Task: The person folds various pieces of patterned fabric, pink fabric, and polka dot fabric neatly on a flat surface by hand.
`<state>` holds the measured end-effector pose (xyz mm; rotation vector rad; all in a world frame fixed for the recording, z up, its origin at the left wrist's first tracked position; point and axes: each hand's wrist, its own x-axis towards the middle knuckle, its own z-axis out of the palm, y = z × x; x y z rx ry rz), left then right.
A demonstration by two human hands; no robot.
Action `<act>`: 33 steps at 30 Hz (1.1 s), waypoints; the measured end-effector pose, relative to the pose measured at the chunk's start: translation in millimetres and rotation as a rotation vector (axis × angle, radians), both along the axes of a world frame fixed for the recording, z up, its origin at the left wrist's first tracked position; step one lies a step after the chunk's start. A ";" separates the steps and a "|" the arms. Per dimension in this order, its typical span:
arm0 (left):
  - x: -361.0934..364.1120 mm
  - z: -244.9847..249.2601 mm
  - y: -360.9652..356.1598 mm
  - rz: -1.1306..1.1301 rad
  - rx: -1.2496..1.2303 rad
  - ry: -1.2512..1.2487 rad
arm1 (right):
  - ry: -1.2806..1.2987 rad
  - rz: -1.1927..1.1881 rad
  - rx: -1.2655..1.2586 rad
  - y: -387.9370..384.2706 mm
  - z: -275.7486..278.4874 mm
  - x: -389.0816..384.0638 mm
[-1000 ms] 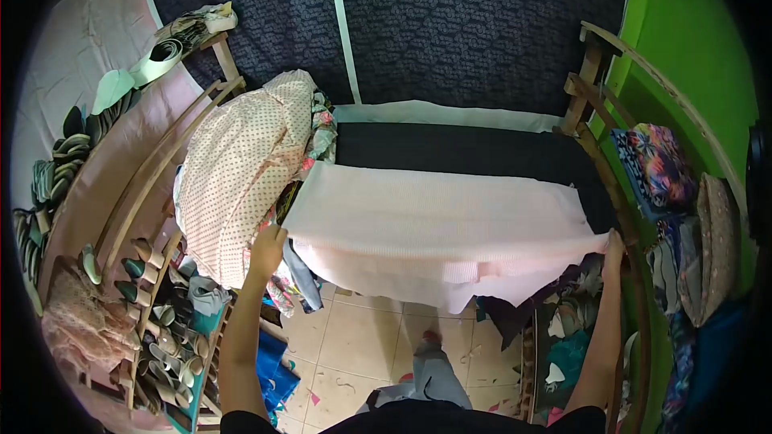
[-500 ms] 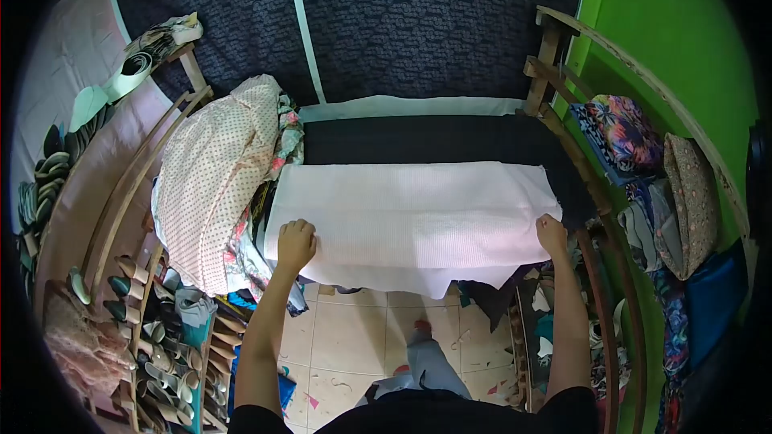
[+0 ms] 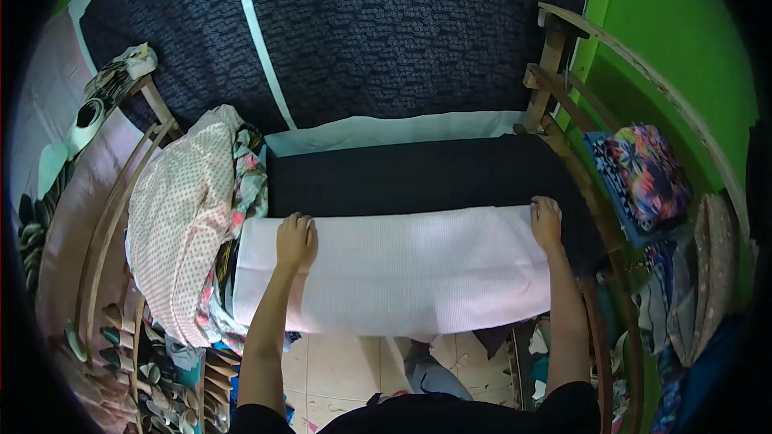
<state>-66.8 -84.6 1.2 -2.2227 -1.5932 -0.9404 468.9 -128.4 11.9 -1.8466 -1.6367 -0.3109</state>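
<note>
A white, finely ribbed fabric (image 3: pixel 402 273) lies over a black fabric (image 3: pixel 402 177), its near edge hanging down in front. My left hand (image 3: pixel 295 239) is closed at the far left part of the white fabric, with the fingers bent at its back edge. At the far right corner my right hand (image 3: pixel 547 223) is closed on the same edge, partly over the black fabric. The fingertips of both hands are tucked from sight. Close to the left of the white fabric sits a heap of dotted cream cloth (image 3: pixel 181 209).
Wooden rails (image 3: pixel 595 217) run along the right, with folded patterned cloth (image 3: pixel 647 173) beyond. Several shoes or shoe forms (image 3: pixel 161 394) fill a rack at left. A dark patterned curtain (image 3: pixel 418 40) hangs behind. Tiled floor (image 3: pixel 342 374) shows below.
Both hands have gone from the white fabric's near part to its far edge. The fabric's back edge sits lower in view, showing more black fabric. The whole view has shifted slightly.
</note>
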 end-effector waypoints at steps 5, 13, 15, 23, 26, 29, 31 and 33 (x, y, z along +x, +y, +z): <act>-26.3 -20.4 47.2 0.090 -0.023 0.147 | -0.168 0.109 -0.250 42.0 -16.6 10.2; -23.1 -0.7 69.0 0.107 0.035 0.184 | -0.327 -0.096 -0.062 73.7 4.6 64.7; -10.7 2.8 88.6 0.133 0.079 0.170 | -0.389 -0.086 -0.017 92.5 8.1 65.7; 61.7 21.7 107.3 0.186 0.066 0.135 | -0.449 -0.164 -0.123 125.2 16.1 9.0; 144.1 4.7 61.9 -0.044 -0.247 0.120 | -0.286 0.285 -0.117 95.8 5.6 -107.1; 187.8 -14.0 28.5 -0.289 -0.360 0.102 | -0.135 0.557 -0.374 67.1 -22.5 -176.9; 188.0 -16.7 23.5 -0.312 -0.445 0.085 | -0.162 0.498 -0.408 63.8 -24.1 -164.0; 156.8 -28.2 28.5 -0.186 -0.426 0.090 | -0.153 0.386 -0.436 61.3 -31.1 -125.6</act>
